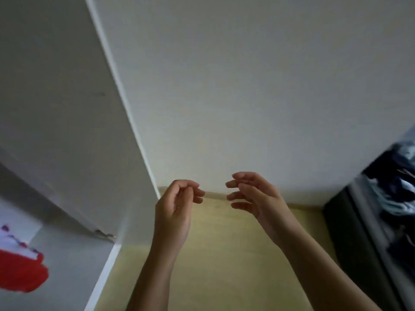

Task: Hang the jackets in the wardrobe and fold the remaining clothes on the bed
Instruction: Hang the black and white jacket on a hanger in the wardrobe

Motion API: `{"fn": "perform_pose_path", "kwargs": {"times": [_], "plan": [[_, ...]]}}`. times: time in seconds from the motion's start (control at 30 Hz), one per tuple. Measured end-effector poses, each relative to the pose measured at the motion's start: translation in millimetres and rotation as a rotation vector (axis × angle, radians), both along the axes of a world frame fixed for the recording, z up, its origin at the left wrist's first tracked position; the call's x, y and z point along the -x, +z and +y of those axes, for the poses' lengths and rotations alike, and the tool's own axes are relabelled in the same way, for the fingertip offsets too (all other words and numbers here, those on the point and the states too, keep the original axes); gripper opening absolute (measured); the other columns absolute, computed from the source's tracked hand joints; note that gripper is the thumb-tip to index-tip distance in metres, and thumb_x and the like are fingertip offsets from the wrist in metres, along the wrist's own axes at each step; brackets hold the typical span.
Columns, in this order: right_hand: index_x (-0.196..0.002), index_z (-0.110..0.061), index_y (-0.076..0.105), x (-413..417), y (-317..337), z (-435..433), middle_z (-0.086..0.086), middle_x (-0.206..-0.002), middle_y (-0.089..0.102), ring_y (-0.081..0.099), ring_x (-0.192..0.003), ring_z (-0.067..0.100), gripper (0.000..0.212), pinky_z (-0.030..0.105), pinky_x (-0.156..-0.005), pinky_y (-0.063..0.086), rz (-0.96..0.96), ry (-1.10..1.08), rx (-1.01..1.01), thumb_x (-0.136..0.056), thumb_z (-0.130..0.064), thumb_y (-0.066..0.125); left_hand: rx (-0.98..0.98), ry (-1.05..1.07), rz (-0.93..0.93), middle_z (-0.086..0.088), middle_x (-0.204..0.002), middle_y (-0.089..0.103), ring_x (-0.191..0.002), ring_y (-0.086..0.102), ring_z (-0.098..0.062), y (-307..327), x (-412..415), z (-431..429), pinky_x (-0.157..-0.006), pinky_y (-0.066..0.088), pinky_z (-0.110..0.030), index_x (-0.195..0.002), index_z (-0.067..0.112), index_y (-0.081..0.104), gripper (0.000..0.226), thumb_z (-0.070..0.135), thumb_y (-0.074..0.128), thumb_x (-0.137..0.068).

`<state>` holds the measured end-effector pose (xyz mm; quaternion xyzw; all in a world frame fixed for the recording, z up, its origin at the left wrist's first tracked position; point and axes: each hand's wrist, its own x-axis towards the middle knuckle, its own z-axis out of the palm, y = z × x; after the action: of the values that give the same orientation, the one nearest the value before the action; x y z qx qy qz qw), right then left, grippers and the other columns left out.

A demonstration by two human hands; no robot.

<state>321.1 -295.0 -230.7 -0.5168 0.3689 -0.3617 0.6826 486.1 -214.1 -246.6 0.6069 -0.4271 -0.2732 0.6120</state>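
Observation:
My left hand (177, 203) and my right hand (251, 194) hang side by side in mid-air in the lower middle of the head view, a small gap between their fingertips. Both have loosely curled fingers and hold nothing. A white wardrobe door (60, 108) stands open at the left, with a hinge near its lower edge. Inside the wardrobe at the lower left lies a red and white piece of clothing (20, 270). At the right edge a blurred heap of dark blue and white clothes (395, 194) lies on the bed.
A plain white wall (247, 86) fills the view ahead, and below it runs a yellowish floor (224, 254). The dark side of the bed (350, 243) borders the floor on the right. The frame is blurred by motion.

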Motion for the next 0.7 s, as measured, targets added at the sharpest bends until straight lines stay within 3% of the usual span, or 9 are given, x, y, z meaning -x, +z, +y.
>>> {"fn": "perform_pose_path", "kwargs": {"times": [0.23,0.37,0.53,0.7], "plan": [[-0.094,-0.015,0.066,204.5,-17.9,-15.8,0.006,-0.088,0.070,0.065,-0.073,0.018,0.022,0.028,-0.065,0.052,-0.033,-0.479,-0.063,-0.094,-0.003,0.047,-0.049,-0.527,0.002,-0.003,-0.080,0.069,-0.074,0.065,-0.014,2.4,172.7,-95.4,-0.070,0.049,-0.015,-0.088,0.005,0.062,0.018,-0.002,0.047,-0.094],[-0.087,-0.020,0.071,267.3,-28.2,-24.5,0.007,-0.087,0.070,0.065,-0.071,0.016,0.029,0.025,-0.061,0.053,-0.074,-0.662,-0.106,-0.093,-0.004,0.048,-0.097,-0.725,-0.038,-0.002,-0.081,0.069,-0.074,0.065,-0.017,-5.2,242.0,-140.6,-0.072,0.050,-0.019,-0.089,0.010,0.062,0.018,0.002,0.047,-0.095],[-0.089,-0.013,0.067,329.7,-33.6,-58.9,0.007,-0.082,0.070,0.065,-0.067,0.015,0.025,0.024,-0.061,0.053,-0.089,-0.862,-0.149,-0.094,-0.001,0.045,-0.150,-0.932,-0.067,0.001,-0.083,0.070,-0.074,0.066,-0.014,-21.0,314.3,-210.0,-0.071,0.050,-0.016,-0.089,0.015,0.063,0.019,0.006,0.048,-0.095],[-0.093,-0.010,0.064,390.3,-28.1,-115.5,0.005,-0.078,0.070,0.063,-0.064,0.015,0.022,0.030,-0.067,0.048,-0.112,-1.111,-0.164,-0.095,0.000,0.044,-0.154,-1.138,-0.137,0.006,-0.082,0.070,-0.074,0.066,-0.012,-21.7,396.6,-301.6,-0.073,0.051,-0.020,-0.088,0.021,0.063,0.022,0.007,0.048,-0.095]]}}
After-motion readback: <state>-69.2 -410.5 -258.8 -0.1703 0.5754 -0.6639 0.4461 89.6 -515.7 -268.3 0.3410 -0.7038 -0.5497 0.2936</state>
